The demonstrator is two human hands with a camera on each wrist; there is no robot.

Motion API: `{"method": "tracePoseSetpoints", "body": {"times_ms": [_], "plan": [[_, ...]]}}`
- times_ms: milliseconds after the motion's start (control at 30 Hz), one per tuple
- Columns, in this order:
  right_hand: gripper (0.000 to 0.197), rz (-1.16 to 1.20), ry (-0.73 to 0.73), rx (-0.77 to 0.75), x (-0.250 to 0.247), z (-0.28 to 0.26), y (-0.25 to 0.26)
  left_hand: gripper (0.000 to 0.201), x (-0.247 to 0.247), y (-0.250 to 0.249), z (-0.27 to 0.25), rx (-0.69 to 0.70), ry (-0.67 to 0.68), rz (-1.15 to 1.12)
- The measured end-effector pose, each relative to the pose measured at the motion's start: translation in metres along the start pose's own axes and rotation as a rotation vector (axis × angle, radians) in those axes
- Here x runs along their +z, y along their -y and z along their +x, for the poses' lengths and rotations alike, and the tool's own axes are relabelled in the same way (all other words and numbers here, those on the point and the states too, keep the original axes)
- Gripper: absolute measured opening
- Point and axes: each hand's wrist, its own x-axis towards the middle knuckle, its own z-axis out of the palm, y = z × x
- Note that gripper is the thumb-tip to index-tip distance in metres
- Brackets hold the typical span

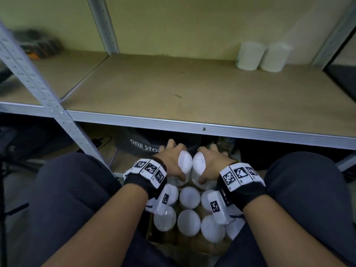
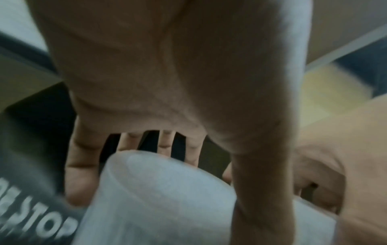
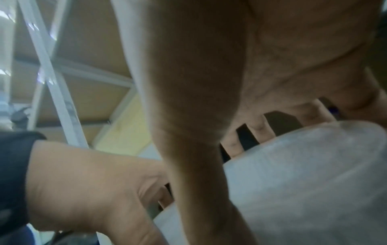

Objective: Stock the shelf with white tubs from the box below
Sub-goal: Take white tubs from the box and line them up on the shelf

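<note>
Both hands are down in a cardboard box [image 1: 192,247] between my knees, which holds several upright white tubs [image 1: 188,222]. My left hand [image 1: 171,158] grips one white tub [image 1: 185,160], with the thumb across its near side and the fingers behind it [image 2: 157,199]. My right hand [image 1: 213,160] grips a second tub [image 1: 199,162] the same way [image 3: 303,182]. The two held tubs sit side by side and nearly touch. Two white tubs [image 1: 250,56] [image 1: 275,57] stand at the back right of the wooden shelf [image 1: 173,93].
The shelf's metal front edge [image 1: 192,126] runs just above and beyond the hands. A perforated metal upright [image 1: 48,97] slants down on the left. A dark bag printed ONE STOP [image 1: 142,145] lies under the shelf. Dark items [image 1: 38,45] sit at the shelf's back left.
</note>
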Motion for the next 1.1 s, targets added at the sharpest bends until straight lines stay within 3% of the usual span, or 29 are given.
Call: {"method": "tracePoseSetpoints", "body": {"times_ms": [233, 367, 500, 667, 833, 1100], "plan": [[0.101, 0.063, -0.226, -0.104, -0.052, -0.063, -0.005, 0.094, -0.064, -0.021, -0.044, 0.157, -0.176, -0.065], [0.103, 0.171, -0.366, -0.175, -0.079, -0.087, -0.009, 0.085, -0.096, -0.03, -0.063, 0.247, -0.305, -0.107], [0.084, 0.278, -0.56, -0.23, -0.102, -0.091, -0.014, 0.075, -0.118, -0.04, -0.068, 0.289, -0.479, -0.151], [0.067, 0.342, -0.702, -0.22, -0.12, -0.075, -0.022, 0.056, -0.131, -0.047, -0.046, 0.3, -0.661, -0.337], [0.067, 0.412, -0.773, -0.193, -0.125, -0.046, -0.031, 0.041, -0.129, -0.053, -0.013, 0.283, -0.769, -0.425], [0.073, 0.384, -0.7, -0.108, -0.117, -0.011, -0.04, 0.037, -0.117, -0.051, 0.01, 0.263, -0.735, -0.43]]}}
